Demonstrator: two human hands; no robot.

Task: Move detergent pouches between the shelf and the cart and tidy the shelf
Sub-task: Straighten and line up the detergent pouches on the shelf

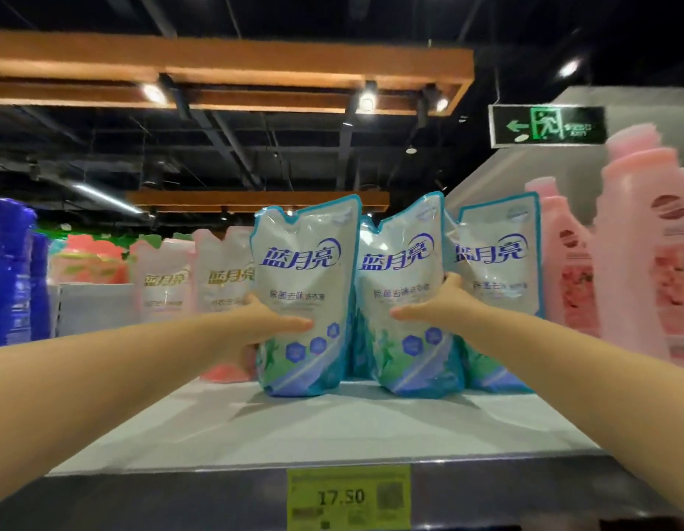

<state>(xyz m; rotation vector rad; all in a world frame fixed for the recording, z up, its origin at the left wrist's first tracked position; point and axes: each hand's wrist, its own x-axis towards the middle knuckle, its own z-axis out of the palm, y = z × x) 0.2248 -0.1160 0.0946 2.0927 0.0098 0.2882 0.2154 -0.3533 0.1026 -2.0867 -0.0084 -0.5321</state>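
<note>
Grip state: left grip (269, 323) clasps left pouch (302, 270), right grip (436, 304) middle pouch (401, 270); both upright on shelf (332, 427), frame centre. Judged soft, heavy, slick: hold waist, support base.

Three detergent pouches stand upright in a row on the shelf (332, 427), set back from its front edge. The left hand (271, 320) grips the left pouch (306, 262) at its left side. The right hand (436, 304) grips the middle pouch (401, 270) at its right side (overlapping the right pouch (497, 254)). Further pouches (221, 270) stand left of the row and tall bottles (639, 243) right. A price tag (348, 496) sits on the shelf's front edge.
</note>
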